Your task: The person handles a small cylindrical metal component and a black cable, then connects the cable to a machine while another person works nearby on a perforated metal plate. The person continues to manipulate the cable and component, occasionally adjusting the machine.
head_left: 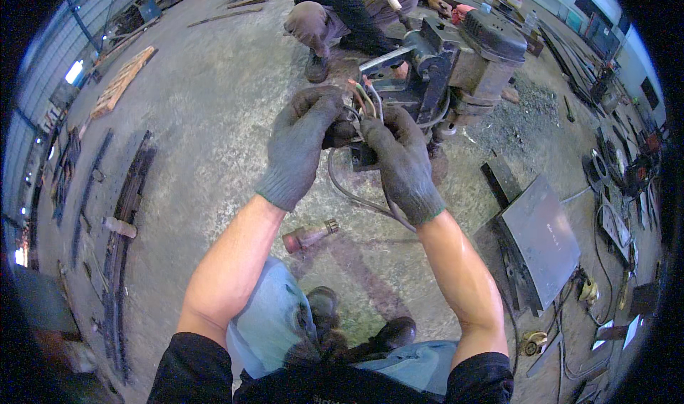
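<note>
My left hand (303,137), in a grey knit glove darkened at the fingers, is closed on a thin electrical wire beside the machine. Opposite it, my gloved right hand (405,158) pinches several electrical wires (368,103) whose bare copper ends point up and away from me. The fingertips of both hands nearly meet, and the glove fingers partly hide where the wires are gripped. Just beyond stands a dark metal drilling machine (420,83) with a big grey motor (488,58) and a bar handle. A dark cable (349,190) hangs in a loop below my hands.
Across the machine squats another person (349,19) in dark top, one hand by a red cloth (462,12). A reddish bottle (306,237) lies on the floor near my feet. A steel plate (541,236) and cables are at right; steel bars (128,211) and a pallet (122,82) at left.
</note>
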`<state>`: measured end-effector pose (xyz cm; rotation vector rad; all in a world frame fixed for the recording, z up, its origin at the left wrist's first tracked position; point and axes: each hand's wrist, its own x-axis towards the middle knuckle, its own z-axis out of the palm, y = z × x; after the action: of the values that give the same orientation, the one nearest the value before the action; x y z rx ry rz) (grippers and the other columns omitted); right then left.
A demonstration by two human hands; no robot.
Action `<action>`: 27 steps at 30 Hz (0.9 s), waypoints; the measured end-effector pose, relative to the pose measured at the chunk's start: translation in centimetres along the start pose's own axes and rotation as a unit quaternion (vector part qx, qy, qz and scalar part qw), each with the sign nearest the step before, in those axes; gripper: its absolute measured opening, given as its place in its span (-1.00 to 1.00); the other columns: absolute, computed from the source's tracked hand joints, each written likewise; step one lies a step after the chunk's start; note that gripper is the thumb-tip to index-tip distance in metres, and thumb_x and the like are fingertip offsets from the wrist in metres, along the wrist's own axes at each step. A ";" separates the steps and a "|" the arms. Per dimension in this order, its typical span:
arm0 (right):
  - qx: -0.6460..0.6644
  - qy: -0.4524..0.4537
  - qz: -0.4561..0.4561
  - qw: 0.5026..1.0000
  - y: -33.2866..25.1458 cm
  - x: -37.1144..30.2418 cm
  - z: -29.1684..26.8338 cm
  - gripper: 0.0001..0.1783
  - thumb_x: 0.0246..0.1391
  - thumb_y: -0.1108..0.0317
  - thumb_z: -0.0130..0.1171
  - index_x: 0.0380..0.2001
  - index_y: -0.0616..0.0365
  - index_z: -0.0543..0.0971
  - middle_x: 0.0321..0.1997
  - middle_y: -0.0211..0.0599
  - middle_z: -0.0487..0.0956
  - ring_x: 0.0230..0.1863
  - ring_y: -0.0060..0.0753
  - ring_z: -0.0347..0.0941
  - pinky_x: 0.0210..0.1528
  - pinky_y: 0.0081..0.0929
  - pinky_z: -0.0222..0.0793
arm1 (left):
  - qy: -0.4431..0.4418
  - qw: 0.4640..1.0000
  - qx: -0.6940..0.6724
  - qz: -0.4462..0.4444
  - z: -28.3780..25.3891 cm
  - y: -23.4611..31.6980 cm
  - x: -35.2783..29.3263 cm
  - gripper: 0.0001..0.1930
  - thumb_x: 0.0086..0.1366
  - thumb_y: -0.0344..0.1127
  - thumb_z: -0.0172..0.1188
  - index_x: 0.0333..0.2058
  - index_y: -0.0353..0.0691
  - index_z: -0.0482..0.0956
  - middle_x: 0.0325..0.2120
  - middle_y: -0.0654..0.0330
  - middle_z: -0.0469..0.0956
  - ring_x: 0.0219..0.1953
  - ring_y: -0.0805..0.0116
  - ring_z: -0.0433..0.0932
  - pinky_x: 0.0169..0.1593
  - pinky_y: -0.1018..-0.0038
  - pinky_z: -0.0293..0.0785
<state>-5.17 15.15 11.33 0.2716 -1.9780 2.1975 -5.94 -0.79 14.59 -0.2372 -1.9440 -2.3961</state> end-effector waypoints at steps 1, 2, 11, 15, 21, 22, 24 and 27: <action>-0.021 0.004 -0.007 1.000 0.1 0.1 0.0 -0.70 0.22 0.15 0.19 -0.26 0.21 0.52 -0.48 -0.43 0.48 -0.50 -0.57 0.37 -0.44 -0.51 0.31 | 0.014 1.000 0.010 0.008 -0.1 -0.1 0.1 -0.68 0.41 -0.15 0.12 -0.03 -0.25 0.55 -0.32 0.22 0.60 -0.35 0.43 0.59 -0.27 0.47 0.57; -0.041 0.008 -0.013 0.999 0.3 0.2 0.0 -0.70 0.22 0.15 0.20 -0.26 0.21 0.52 -0.47 -0.43 0.49 -0.48 -0.57 0.38 -0.43 -0.50 0.32 | 0.008 1.000 0.015 0.004 -0.1 0.0 0.1 -0.68 0.41 -0.15 0.12 -0.04 -0.25 0.56 -0.33 0.22 0.60 -0.36 0.44 0.58 -0.27 0.48 0.56; -0.131 0.027 -0.091 0.987 0.4 0.3 -1.1 -0.67 0.20 0.24 0.24 -0.01 0.14 0.58 -0.29 -0.32 0.61 -0.33 -0.54 0.49 -0.24 -0.51 0.42 | -0.058 0.967 0.235 0.080 -2.0 -1.5 0.5 -0.69 0.42 -0.17 0.08 -0.10 -0.30 0.61 -0.38 0.24 0.63 -0.38 0.47 0.56 -0.25 0.49 0.53; -0.201 -0.002 -0.232 0.952 0.3 0.8 -2.5 -0.71 0.19 0.46 0.24 -0.02 0.20 0.54 -0.07 -0.41 0.59 -0.03 -0.56 0.46 0.06 -0.58 0.38 | -0.102 0.989 0.110 -0.013 -1.2 -0.7 0.5 -0.62 0.45 -0.05 0.02 -0.17 -0.26 0.63 -0.39 0.24 0.63 -0.42 0.50 0.54 -0.30 0.49 0.49; -0.195 -0.016 -0.229 0.954 2.4 0.8 -4.1 -0.72 0.19 0.46 0.23 -0.02 0.19 0.55 -0.11 -0.41 0.60 -0.08 -0.59 0.47 0.01 -0.60 0.39 | -0.166 0.960 -0.036 -0.224 -1.5 0.0 0.9 -0.59 0.49 0.01 -0.06 -0.30 -0.19 0.60 -0.53 0.29 0.55 -0.56 0.49 0.43 -0.43 0.54 0.38; -0.180 -0.021 -0.208 0.961 2.4 0.7 -4.1 -0.73 0.20 0.43 0.22 -0.03 0.19 0.56 -0.15 -0.41 0.61 -0.10 -0.59 0.48 0.00 -0.60 0.39 | -0.155 0.974 0.042 -0.161 -1.3 -0.2 0.8 -0.60 0.48 -0.01 -0.06 -0.30 -0.19 0.60 -0.52 0.26 0.55 -0.54 0.46 0.45 -0.41 0.53 0.39; -0.196 -0.028 -0.175 0.964 2.1 0.4 -4.0 -0.74 0.22 0.35 0.20 -0.05 0.20 0.57 -0.23 -0.41 0.61 -0.17 -0.59 0.48 -0.08 -0.60 0.40 | -0.130 0.971 0.197 -0.031 -0.8 -0.4 0.5 -0.63 0.48 -0.03 -0.05 -0.29 -0.18 0.60 -0.51 0.20 0.57 -0.51 0.39 0.49 -0.39 0.52 0.41; -0.223 -0.066 -0.070 0.970 0.0 -0.2 -3.2 -0.71 0.25 0.22 0.15 -0.08 0.17 0.59 -0.38 -0.43 0.56 -0.40 -0.59 0.44 -0.34 -0.58 0.37 | -0.088 0.872 0.444 0.187 -0.7 0.2 0.6 -0.69 0.48 -0.11 -0.06 -0.20 -0.20 0.57 -0.44 0.12 0.59 -0.41 0.27 0.56 -0.27 0.43 0.49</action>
<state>-5.07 18.30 10.98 0.4827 -2.3725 1.6301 -6.58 -1.54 14.77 -0.6977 -2.5331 -1.1100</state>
